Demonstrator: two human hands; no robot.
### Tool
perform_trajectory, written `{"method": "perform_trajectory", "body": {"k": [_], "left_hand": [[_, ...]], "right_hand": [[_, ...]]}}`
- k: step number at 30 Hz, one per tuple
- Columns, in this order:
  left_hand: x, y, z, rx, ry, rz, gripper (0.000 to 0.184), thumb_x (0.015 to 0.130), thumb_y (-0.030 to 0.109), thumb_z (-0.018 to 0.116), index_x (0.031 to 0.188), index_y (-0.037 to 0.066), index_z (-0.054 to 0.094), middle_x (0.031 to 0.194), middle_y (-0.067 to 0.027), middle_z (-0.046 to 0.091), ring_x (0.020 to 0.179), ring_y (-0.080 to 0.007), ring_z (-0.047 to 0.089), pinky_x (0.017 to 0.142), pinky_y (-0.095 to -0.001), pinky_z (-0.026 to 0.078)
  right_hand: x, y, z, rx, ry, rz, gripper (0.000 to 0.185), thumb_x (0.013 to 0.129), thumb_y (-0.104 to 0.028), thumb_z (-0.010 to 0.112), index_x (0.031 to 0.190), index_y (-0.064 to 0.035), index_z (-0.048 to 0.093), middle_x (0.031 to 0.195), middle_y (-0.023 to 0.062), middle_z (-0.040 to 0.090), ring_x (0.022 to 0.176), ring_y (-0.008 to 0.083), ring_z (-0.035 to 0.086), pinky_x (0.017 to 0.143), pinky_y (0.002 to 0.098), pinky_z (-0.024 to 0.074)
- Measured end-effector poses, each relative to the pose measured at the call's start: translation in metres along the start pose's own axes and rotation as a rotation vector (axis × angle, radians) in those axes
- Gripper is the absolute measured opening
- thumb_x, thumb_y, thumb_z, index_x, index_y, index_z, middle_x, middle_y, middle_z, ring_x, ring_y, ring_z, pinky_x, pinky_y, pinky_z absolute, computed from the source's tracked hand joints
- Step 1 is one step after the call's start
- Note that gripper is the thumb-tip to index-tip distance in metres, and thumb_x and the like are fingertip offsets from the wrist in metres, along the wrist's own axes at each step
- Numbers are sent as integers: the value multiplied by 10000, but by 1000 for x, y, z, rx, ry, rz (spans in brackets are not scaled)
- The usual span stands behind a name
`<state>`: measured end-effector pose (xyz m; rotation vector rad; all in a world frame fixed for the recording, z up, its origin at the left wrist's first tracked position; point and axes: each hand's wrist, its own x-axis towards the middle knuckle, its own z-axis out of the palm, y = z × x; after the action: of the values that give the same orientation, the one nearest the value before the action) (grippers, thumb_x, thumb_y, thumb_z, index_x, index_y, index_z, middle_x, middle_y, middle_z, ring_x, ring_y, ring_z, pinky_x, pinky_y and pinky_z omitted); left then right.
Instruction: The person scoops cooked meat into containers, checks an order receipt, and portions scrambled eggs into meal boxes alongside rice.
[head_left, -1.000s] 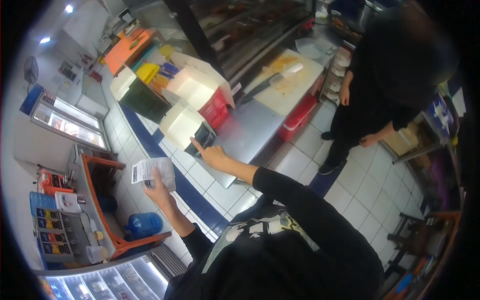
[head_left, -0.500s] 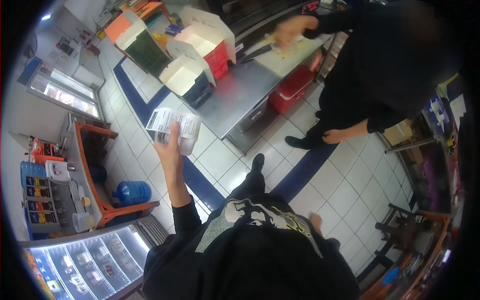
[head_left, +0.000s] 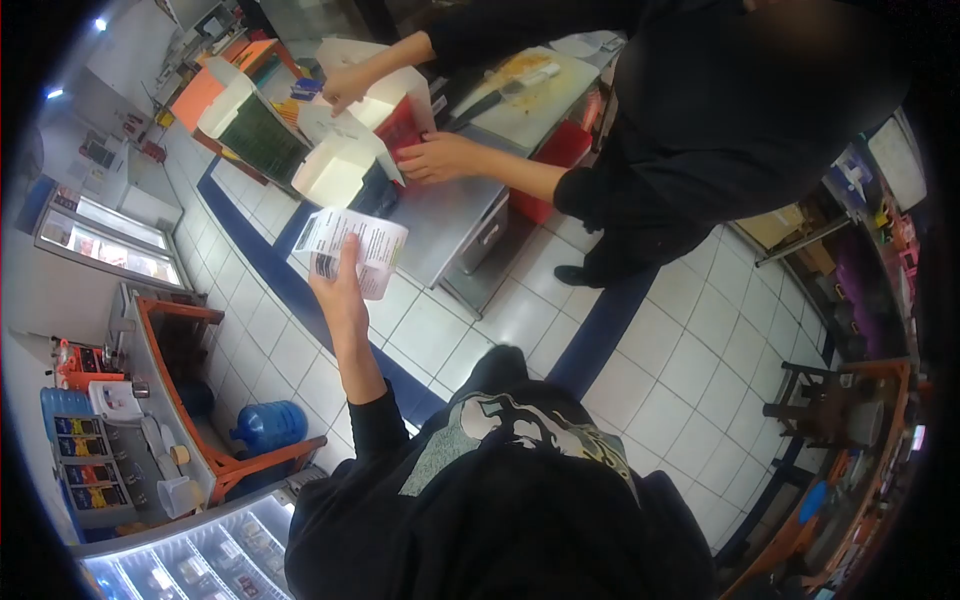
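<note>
Nearest the camera, a black cloth shirt with a pale printed figure (head_left: 520,425) is filling the bottom of the view. The person's left hand (head_left: 340,295) is gripping a thin, white, creased sheet of printed paper (head_left: 382,245), the thumb pressing flat on its face and the fingers lying behind. The paper is hanging in front of the boxes, its small print too fine to read. The right hand is not showing, so I cannot tell its grip.

Just beyond the paper, a dark blue, square-sided cardboard box (head_left: 376,193) is standing at the corner of a smooth, dully shining steel table (head_left: 455,220). Its lid is rising upright, its pale, matt inside showing. Behind it a bright red cardboard box (head_left: 398,128) is standing with its lid raised too. A co-worker in dark sleeves is resting one hand (head_left: 440,158) against the red wall — the other hand (head_left: 345,88) is reaching to the raised flaps, though I cannot tell which one it is touching. Beside these, a tall dark green cardboard box (head_left: 262,138) is also standing open.

So far as the view is showing, all three boxes are already formed and upright — their lids are not yet folded down.

Farther off, a long dark-bladed knife (head_left: 485,106) is lying on a pale, flat cutting board (head_left: 535,90) smeared with orange stains. A red plastic cooler (head_left: 568,145) is sitting below.
</note>
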<state>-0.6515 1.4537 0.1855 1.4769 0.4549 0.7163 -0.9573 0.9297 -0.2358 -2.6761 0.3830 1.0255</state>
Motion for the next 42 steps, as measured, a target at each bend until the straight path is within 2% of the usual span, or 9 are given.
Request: {"method": "perform_trajectory", "body": {"k": [8, 11, 13, 16, 18, 24, 26, 33, 42], "left_hand": [[47, -1, -66, -44, 107, 62, 315, 849, 151, 619, 1052, -85, 577, 983, -128, 631, 849, -175, 602, 738, -288, 470], [59, -18, -89, 250, -27, 58, 289, 807, 136, 633, 1023, -51, 589, 961, -141, 636, 835, -203, 608, 734, -304, 466], [57, -17, -83, 700, -248, 221, 285, 748, 103, 627, 999, -26, 586, 959, -180, 621, 837, -298, 610, 740, -323, 465], [64, -43, -78, 777, -472, 282, 304, 710, 69, 606, 996, -28, 571, 992, -228, 584, 873, -393, 579, 755, -345, 471], [68, -57, -70, 716, -506, 337, 304, 706, 61, 599, 991, -39, 565, 1021, -239, 576, 900, -414, 565, 770, -363, 471], [84, -81, -48, 673, -572, 245, 267, 684, 38, 602, 939, -35, 570, 1336, -254, 420, 913, -443, 575, 792, -411, 482], [97, -98, -44, 802, -569, 432, 270, 675, 38, 614, 935, -14, 567, 1432, -234, 292, 878, -425, 596, 748, -416, 500], [107, -109, -18, 922, -602, 417, 320, 668, 69, 653, 967, 32, 547, 1477, -210, 197, 864, -403, 608, 693, -434, 509], [99, -103, -14, 1076, -555, 325, 380, 692, 58, 657, 1050, 28, 532, 1466, -202, 237, 905, -391, 611, 705, -413, 519]], "right_hand": [[61, -112, -45, 60, 238, -2, 194, 778, -233, 540, 751, -80, 656, 772, 166, 644, 745, 370, 626, 659, 456, 493], [82, -184, -86, 133, 368, -20, 148, 751, -197, 556, 763, -87, 655, 783, 156, 646, 744, 363, 626, 651, 452, 490], [99, -228, -97, 159, 409, -172, 135, 744, -201, 566, 767, -103, 655, 787, 154, 646, 754, 363, 625, 649, 448, 486], [120, -280, -102, 247, 366, -316, 151, 759, -232, 561, 773, -108, 647, 781, 156, 644, 780, 359, 625, 670, 450, 482], [103, -309, -121, 322, 63, -346, 187, 778, -269, 546, 828, -113, 634, 821, 164, 646, 822, 359, 624, 691, 450, 480], [127, -242, -66, 273, 117, -449, 210, 823, -253, 492, 934, -118, 607, 914, 183, 644, 874, 365, 617, 732, 452, 482], [129, -213, -52, 259, 101, -434, 208, 821, -250, 495, 934, -116, 608, 914, 182, 644, 874, 364, 618, 734, 450, 482], [100, -183, -60, 260, 20, -201, 204, 817, -240, 506, 935, -111, 612, 914, 179, 647, 874, 359, 620, 740, 444, 484], [96, -193, -72, 306, 9, -172, 200, 811, -227, 521, 936, -105, 618, 913, 175, 650, 875, 354, 623, 747, 436, 487]]}}
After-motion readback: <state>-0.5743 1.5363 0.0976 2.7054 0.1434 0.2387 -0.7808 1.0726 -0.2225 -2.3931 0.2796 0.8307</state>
